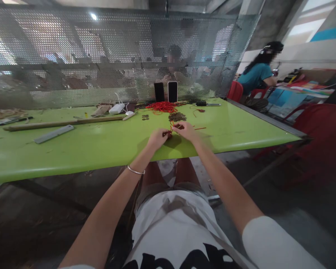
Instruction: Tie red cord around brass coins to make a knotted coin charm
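Note:
Both my hands meet over the near edge of a green table (72, 149). My left hand (156, 138) is closed, pinching a thin red cord (171, 129). My right hand (184, 130) is closed on the same red cord, right beside the left. A loose end of cord trails to the right on the table. Just beyond my hands lies a heap of small dark coins (177, 116), and behind that a pile of red cord (162, 107).
Two phones (165, 92) lean upright against a perforated metal screen (100, 56). A white charger (117, 108), a long wooden stick (64, 122) and a metal ruler (53, 133) lie at left. A person in a teal top (257, 76) sits at right by red chairs (319, 138).

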### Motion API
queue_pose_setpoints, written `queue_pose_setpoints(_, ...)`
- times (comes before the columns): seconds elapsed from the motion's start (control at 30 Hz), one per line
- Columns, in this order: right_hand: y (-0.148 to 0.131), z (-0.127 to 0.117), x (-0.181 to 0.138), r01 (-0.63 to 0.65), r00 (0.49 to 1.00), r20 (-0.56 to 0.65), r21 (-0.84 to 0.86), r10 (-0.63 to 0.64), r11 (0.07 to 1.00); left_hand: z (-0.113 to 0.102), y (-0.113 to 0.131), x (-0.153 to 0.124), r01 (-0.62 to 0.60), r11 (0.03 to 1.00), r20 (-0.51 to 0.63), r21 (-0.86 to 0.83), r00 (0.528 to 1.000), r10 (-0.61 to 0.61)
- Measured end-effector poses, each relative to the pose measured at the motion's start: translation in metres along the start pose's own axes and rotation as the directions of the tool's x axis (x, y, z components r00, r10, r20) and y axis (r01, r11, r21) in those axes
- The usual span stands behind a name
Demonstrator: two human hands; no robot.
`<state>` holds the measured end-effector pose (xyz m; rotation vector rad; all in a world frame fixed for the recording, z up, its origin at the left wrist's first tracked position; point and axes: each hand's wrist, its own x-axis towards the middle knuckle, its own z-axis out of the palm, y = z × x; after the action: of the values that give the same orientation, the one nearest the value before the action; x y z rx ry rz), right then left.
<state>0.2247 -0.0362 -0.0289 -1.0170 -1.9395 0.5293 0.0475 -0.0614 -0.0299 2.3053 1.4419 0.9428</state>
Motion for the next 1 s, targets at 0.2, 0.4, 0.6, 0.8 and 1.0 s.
queue_pose_setpoints(0.2,-0.0063,0.0037,-0.0029,0.114,0.993,0.031,0.03,-0.115,0.993,0.0011,0.0004,0.0,-0.013,1.0,0.054,-0.027,0.998,0.014)
queue_pose_setpoints(0.4,-0.004,0.0035,-0.0013,0.128,0.991,0.026,0.01,-0.128,0.992,0.0005,0.0032,-0.0014,-0.034,0.997,0.072,-0.064,0.997,0.039)
queue_pose_setpoints(0.6,-0.0055,0.0039,-0.002,0.121,0.991,0.071,-0.069,-0.116,0.99,0.0004,0.0001,0.0007,-0.015,0.997,0.079,-0.074,0.997,0.021)
queue_pose_setpoints(0.8,-0.0037,0.0027,-0.0039,0.063,0.994,0.102,-0.164,-0.046,0.985,-0.0009,0.0002,0.001,0.027,0.998,0.066,-0.057,0.998,-0.023)
queue_pose_setpoints(1.0,-0.0054,0.0012,-0.0057,0.034,0.992,0.125,-0.173,-0.012,0.984,-0.0006,-0.001,0.0022,0.081,0.995,0.041,-0.056,0.996,-0.079)
